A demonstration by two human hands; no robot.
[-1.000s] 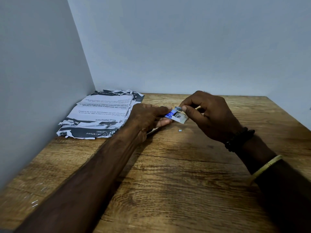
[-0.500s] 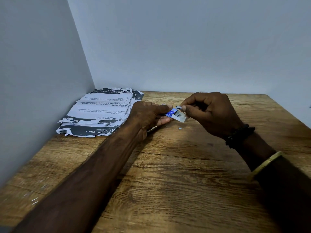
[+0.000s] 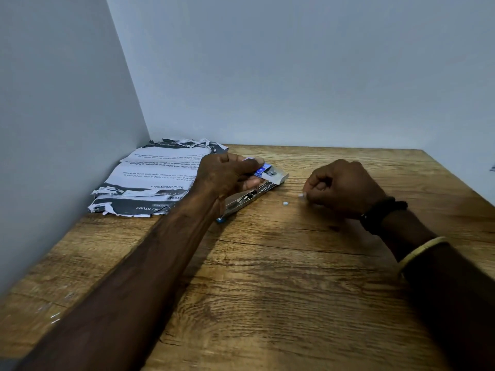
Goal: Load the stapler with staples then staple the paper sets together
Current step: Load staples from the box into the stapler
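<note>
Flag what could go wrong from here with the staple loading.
1. The left hand holds the staple box with its tray slid out; a tilt could spill strips onto the table.
2. A small loose piece lies between the open stapler and the right hand; a sweeping wrist could knock it away.
3. The paper stack has torn, uneven edges, so sets may staple misaligned.
</note>
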